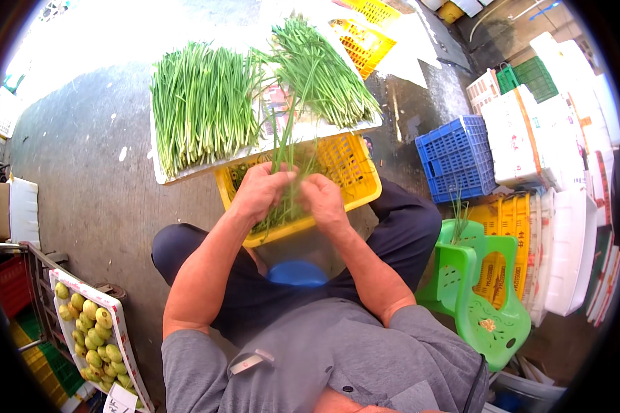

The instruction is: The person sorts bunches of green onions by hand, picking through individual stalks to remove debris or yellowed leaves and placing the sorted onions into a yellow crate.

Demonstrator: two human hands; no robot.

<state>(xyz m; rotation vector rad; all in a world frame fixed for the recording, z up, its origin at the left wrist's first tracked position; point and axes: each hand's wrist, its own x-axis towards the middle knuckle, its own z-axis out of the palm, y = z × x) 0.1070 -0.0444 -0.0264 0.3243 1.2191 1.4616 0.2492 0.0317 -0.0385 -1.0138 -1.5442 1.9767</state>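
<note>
Forearms (pixel 210 272) converge, left hand (pixel 263 189) clamped on green stalks (pixel 280 148), right hand (pixel 324 199) curled, grip unclear

Far ahead: two piles of long thin green stalks (pixel 203 103), side by side on a flat white foam tray (pixel 368 126).
Near ahead: a rectangular yellow plastic basket (pixel 362 196) on the tray's near side, loose green stalks (pixel 279 217) inside.
Above the basket: the left hand (pixel 262 189) and, beside it, the right hand (pixel 324 202).
Lower left: rounded yellow-green fruits (pixel 93 327) in a shallow white box (pixel 126 332).
Near right: a curved green plastic chair (pixel 472 313), a perforated yellow plastic crate (pixel 506 217) behind it.
Farther right: a rectangular blue plastic crate (pixel 455 158) beyond the chair, left of a rectangular white foam box (pixel 513 138).
</note>
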